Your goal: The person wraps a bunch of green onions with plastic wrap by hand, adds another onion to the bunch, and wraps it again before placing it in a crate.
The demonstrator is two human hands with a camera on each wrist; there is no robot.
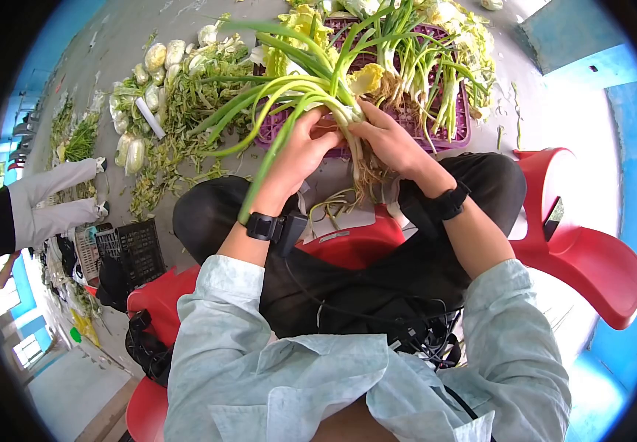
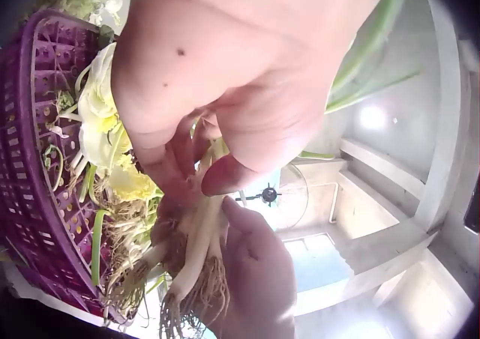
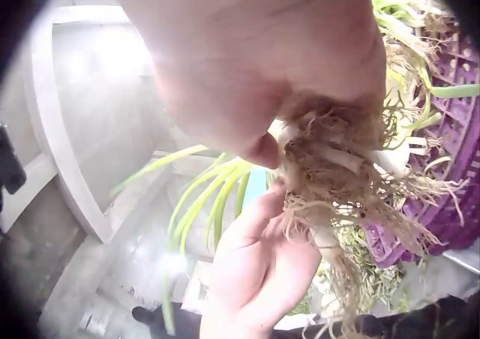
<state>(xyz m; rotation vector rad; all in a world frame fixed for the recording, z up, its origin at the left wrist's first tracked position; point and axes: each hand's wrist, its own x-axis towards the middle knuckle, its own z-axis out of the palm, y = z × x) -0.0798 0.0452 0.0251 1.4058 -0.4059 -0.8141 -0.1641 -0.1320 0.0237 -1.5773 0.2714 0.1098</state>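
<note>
A bunch of green onions (image 1: 344,110) is held between both hands above the lap, its long leaves fanning to the upper left and its brown roots hanging down. The left hand (image 1: 310,147) grips the stalks from the left. From the right, the right hand (image 1: 391,140) pinches the white stems close to the roots. In the left wrist view the left hand's (image 2: 232,77) thumb and fingers close round the white stems (image 2: 196,249), with the other hand just below. Matted roots (image 3: 337,174) hang beside the right hand (image 3: 262,62) in the right wrist view.
A purple crate (image 1: 462,131) in front bears more green onions (image 1: 414,62) and yellow leaves. Leaf scraps (image 1: 193,110) and cabbages (image 1: 134,156) lie on the floor at left. Red chairs (image 1: 598,258) and a black basket (image 1: 142,250) flank the sitter; another person's legs (image 1: 57,195) show at left.
</note>
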